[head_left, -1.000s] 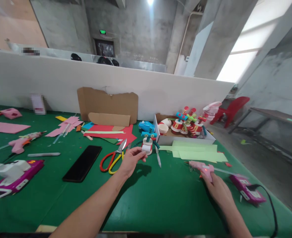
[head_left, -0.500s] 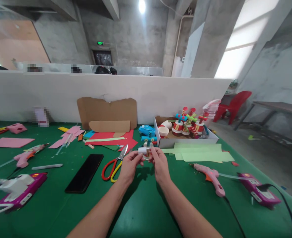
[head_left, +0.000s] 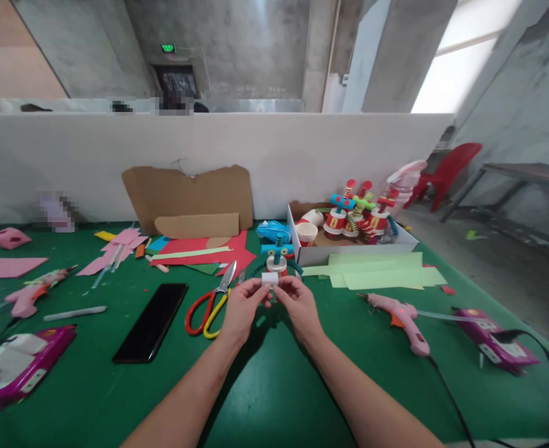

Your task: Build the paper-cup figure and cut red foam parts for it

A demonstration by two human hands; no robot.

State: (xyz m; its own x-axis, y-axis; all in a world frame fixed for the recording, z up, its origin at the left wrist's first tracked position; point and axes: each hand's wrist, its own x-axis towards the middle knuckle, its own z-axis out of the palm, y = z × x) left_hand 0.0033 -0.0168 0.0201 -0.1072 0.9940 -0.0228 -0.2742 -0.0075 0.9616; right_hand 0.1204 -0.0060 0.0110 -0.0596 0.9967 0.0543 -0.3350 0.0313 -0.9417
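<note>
The fingers of the left hand (head_left: 244,306) and right hand (head_left: 299,309) are nearly closed, pinching a small white roll (head_left: 269,279) between them at the middle of the counter (head_left: 274,404). Its ends are partly covered by the fingertips. Just behind stands a blue-headed figure (head_left: 277,251) with coiled arms; roll and hands hide its lower body, and whether the roll touches it cannot be told. The left hand covers part of the scissors' (head_left: 213,305) yellow handle. The left power strip (head_left: 53,351) is cut off by the picture's edge, and a pinkish object (head_left: 56,210) by the partition (head_left: 209,140) is blurred out. The white box (head_left: 356,254) holds a cup (head_left: 306,234) and several figures (head_left: 356,214) with blue, green and red heads; they overlap, so their number is unclear.
</note>
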